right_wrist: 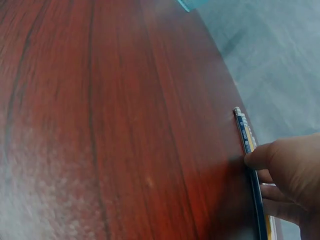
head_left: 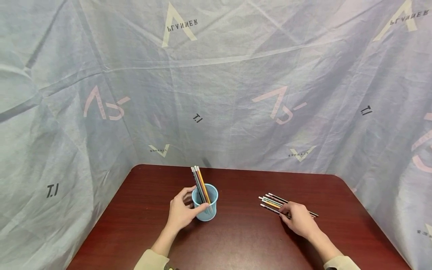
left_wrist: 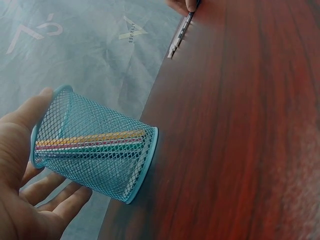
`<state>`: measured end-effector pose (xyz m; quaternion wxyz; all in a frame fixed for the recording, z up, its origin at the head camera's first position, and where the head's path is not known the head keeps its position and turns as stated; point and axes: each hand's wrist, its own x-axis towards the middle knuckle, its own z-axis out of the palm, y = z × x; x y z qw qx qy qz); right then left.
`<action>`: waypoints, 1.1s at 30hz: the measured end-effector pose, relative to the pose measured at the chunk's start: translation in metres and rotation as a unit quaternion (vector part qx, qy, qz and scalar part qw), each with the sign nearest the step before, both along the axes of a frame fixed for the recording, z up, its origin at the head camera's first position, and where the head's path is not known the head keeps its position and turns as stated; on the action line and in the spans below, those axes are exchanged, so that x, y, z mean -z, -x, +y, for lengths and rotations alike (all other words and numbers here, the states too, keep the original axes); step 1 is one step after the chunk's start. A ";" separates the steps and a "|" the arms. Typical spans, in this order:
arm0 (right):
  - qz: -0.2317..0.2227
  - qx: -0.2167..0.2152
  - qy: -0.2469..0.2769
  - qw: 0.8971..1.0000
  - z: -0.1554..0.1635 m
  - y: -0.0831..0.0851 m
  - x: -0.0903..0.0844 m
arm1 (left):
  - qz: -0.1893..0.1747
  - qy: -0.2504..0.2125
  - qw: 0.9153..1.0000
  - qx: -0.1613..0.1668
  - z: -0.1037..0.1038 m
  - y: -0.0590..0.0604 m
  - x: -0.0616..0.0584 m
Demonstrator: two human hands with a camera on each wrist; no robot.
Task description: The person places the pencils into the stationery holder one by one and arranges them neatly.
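1. Nearest me are the person's cream sleeves (head_left: 150,261), one at each forearm, above the near part of a dark reddish-brown wood-grain table (head_left: 236,240).

2. The right hand (head_left: 298,219) is drawn in narrow, thumb on one side and fingertips on the other, pinching a dark pencil (head_left: 270,209) that lies nearest in a small loose bundle on the table's right side.

3. Just beyond that pencil lie the bundle's other pencils (head_left: 272,204), a yellow one and a green one among them, roughly side by side, partly covered by the hand. Their pale ends point left, towards the cup.

4. Over on the left, the left hand (head_left: 182,212) is curved fairly wide around a light-blue wire-mesh pencil cup (head_left: 213,210), its thumb at the rim on the near side. The cup stands upright on the table, well apart from the bundle.

5. Inside the cup, a cluster of pencils (head_left: 203,183) leans to the left, pale ends up above the rim (the mesh lets yellow, pinkish and green shafts show through).

6. Farthest off hangs a creased grey cloth (head_left: 222,93), printed with "PLANNER", "T.I" and pink and yellowish letter shapes.
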<state>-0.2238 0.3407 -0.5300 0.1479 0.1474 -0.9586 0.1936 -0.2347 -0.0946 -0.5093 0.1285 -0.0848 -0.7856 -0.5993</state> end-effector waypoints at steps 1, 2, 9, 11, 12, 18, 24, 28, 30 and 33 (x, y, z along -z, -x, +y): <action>0.005 -0.003 -0.001 1.000 -0.001 0.000 0.000 | -0.001 0.000 1.000 0.000 0.000 0.000 0.000; 0.011 -0.007 -0.003 1.000 -0.001 0.000 0.000 | -0.002 -0.001 1.000 0.001 0.000 0.000 0.000; 0.077 -0.036 -0.005 0.996 -0.002 0.004 -0.007 | -0.005 0.002 1.000 0.000 0.001 0.000 0.001; 0.087 -0.038 0.003 0.996 -0.003 0.006 -0.016 | -0.009 0.000 1.000 0.001 0.001 0.000 0.000; 0.088 -0.038 0.008 0.995 -0.004 0.008 -0.021 | -0.009 0.000 1.000 0.000 0.000 -0.001 0.000; 0.054 -0.018 0.043 0.997 -0.013 0.018 -0.051 | -0.011 0.008 1.000 -0.004 0.000 0.001 -0.001; 0.057 -0.011 0.076 0.995 -0.027 0.025 -0.071 | -0.007 0.013 1.000 -0.005 0.001 0.002 -0.003; 0.060 -0.011 0.091 0.994 -0.038 0.028 -0.081 | -0.002 0.012 1.000 -0.003 0.002 0.002 -0.003; 0.058 -0.015 0.100 0.993 -0.044 0.029 -0.085 | -0.004 0.012 1.000 -0.004 0.002 0.002 -0.003; 0.054 -0.017 0.116 0.992 -0.051 0.031 -0.090 | -0.010 0.010 1.000 -0.006 0.001 0.001 -0.002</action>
